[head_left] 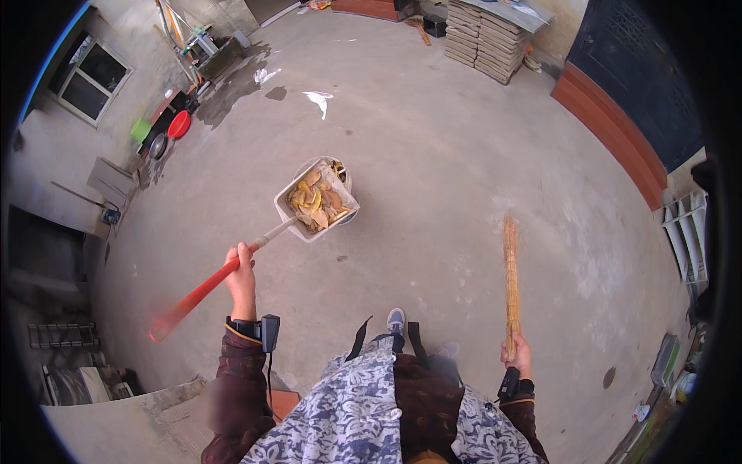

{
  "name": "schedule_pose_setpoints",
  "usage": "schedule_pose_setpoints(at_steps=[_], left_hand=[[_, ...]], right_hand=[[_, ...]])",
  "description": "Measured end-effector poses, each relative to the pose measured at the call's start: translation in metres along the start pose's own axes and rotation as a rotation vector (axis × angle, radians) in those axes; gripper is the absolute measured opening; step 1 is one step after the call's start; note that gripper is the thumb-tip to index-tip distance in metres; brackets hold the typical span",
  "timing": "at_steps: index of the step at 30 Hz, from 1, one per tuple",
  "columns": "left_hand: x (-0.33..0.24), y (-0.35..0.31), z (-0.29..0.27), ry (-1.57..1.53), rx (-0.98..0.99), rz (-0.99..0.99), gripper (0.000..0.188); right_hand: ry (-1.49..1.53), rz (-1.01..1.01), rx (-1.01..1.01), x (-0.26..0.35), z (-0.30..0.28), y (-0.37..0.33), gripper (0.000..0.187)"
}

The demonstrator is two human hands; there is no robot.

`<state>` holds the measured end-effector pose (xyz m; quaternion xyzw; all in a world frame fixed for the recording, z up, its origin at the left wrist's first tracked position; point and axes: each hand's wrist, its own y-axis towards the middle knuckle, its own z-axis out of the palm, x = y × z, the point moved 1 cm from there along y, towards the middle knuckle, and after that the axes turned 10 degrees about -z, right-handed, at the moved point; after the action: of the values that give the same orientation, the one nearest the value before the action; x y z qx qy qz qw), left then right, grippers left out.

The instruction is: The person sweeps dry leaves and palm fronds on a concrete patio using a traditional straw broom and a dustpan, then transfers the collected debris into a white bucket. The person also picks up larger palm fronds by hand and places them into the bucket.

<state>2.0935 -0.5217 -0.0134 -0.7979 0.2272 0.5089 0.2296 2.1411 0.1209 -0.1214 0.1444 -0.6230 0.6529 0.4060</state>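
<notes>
My left hand (242,280) is closed round the long red handle of a whitish dustpan (348,213). Dry brown and yellow leaves (317,199) fill its pan. Behind and partly under the pan stands a light-coloured bucket (348,179), mostly hidden, with some leaves showing at its far right side. The frame does not tell whether pan and bucket touch. At the right, my right hand (519,353) grips the lower end of a straw hand broom (511,282), whose bristle end points away from me, apart from the pan.
Concrete floor surrounds me, with white scraps (318,102) and wet patches farther off. A red basin (179,124) and a green basin (141,129) are by the left wall. Stacked grey slabs (481,39) stand far right; a red step (614,127) and a white rack (688,236) line the right.
</notes>
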Motion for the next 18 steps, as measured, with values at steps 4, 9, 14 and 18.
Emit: schedule_pose_setpoints(at_steps=[4,9,14,18], left_hand=[[0.015,0.027,0.022,0.319,-0.063,0.326,0.02],[0.072,0.045,0.081,0.611,0.208,0.409,0.014],[0.156,0.034,0.128,0.789,0.439,0.405,0.019],[0.198,0.014,0.144,0.645,0.48,0.103,0.042]], right_hand=[[-0.05,-0.087,0.12,0.009,0.026,0.013,0.055],[-0.113,-0.005,0.07,0.015,0.038,0.02,0.059],[-0.109,0.029,0.019,0.017,0.039,0.012,0.061],[-0.087,0.023,-0.002,0.013,0.033,0.01,0.06]])
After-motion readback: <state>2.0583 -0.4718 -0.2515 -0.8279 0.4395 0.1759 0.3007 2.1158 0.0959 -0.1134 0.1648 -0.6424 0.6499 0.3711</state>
